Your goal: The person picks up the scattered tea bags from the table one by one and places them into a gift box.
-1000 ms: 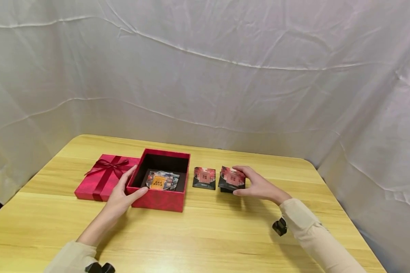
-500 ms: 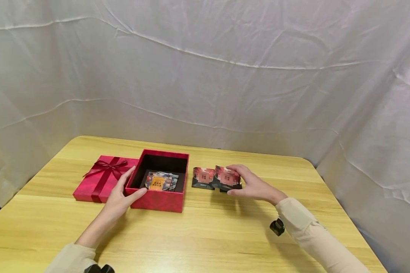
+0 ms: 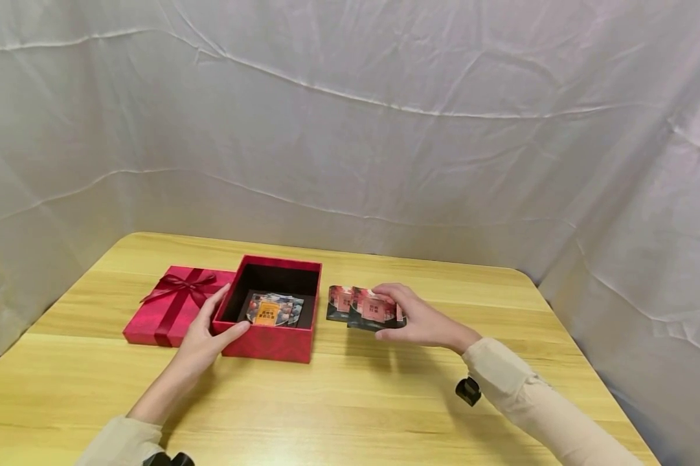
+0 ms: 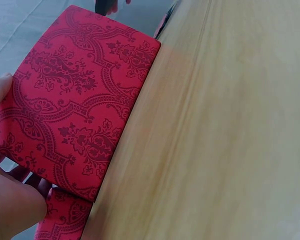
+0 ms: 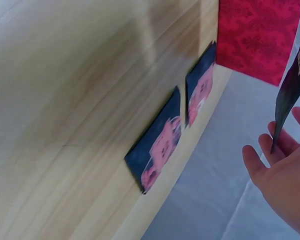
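My left hand [image 3: 203, 338] holds the open red patterned gift box [image 3: 268, 343] by its near left corner, thumb at the front rim and fingers along the left side. Inside the box lie several sachets, the top one with an orange label [image 3: 266, 313]. To the right, my right hand [image 3: 422, 321] pinches a black-and-pink sachet [image 3: 372, 307] by its edge. This sachet is raised above the table in the right wrist view. Two similar sachets lie flat below it there, one nearer [image 5: 157, 145] and one close to the box [image 5: 200, 86].
A red lid [image 3: 166, 304] with a dark red ribbon bow sits left of the box, partly behind my left hand. All of this is on a wooden table [image 3: 338, 408]. White cloth [image 3: 350, 129] hangs behind the far edge.
My right hand has lifted the sachet off the right-hand spot and carried it left, toward the box; it now overlaps the other sachets in the head view. The left hand stays on the box.
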A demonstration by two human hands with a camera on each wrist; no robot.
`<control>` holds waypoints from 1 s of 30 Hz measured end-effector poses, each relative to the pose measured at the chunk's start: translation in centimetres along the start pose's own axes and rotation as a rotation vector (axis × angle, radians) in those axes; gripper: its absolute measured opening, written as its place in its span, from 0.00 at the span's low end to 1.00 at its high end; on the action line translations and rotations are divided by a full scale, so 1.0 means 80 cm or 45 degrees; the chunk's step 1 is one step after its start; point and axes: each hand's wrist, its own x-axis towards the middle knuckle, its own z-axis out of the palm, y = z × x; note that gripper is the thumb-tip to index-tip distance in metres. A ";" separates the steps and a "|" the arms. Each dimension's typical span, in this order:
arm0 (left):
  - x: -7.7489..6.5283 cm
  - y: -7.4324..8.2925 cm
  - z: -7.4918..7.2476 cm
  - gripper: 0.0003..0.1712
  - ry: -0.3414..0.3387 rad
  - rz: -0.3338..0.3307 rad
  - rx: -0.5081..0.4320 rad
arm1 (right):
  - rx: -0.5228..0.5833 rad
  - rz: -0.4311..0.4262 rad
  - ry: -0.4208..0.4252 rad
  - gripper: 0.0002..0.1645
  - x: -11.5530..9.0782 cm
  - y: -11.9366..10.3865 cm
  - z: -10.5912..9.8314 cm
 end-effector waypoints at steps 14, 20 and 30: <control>0.000 0.000 0.000 0.49 0.004 -0.012 -0.010 | -0.005 -0.068 -0.040 0.48 0.009 -0.037 0.010; -0.001 -0.001 -0.001 0.49 0.006 -0.013 0.000 | -0.024 -0.103 -0.049 0.48 0.019 -0.047 0.011; -0.001 0.000 0.000 0.49 0.011 0.002 -0.011 | -0.030 -0.159 -0.060 0.48 0.037 -0.057 0.009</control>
